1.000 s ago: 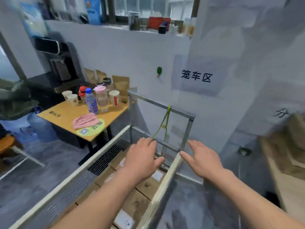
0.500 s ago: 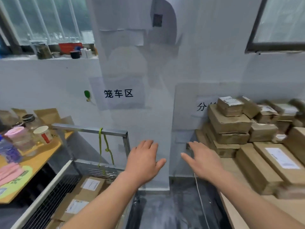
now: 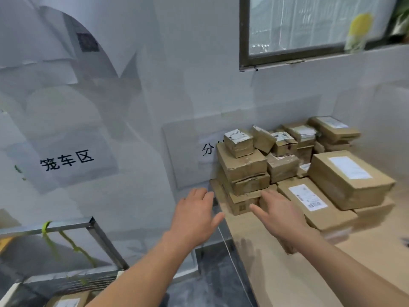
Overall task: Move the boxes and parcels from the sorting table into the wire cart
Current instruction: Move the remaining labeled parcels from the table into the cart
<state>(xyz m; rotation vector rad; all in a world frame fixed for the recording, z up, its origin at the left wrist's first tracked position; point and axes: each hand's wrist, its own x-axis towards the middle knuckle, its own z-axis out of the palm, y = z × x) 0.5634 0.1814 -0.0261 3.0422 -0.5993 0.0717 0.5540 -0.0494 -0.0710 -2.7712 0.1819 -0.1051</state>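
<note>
Both hands are hovering with fingers spread and holding nothing, the left hand [image 3: 194,214] beside the table [image 3: 276,273], the right hand [image 3: 280,214] near the stacked boxes [image 3: 243,165]

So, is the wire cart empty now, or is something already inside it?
Not empty. At least one brown box with a white label lies inside the wire cart, at the bottom left. How full it is, I cannot tell.
</note>
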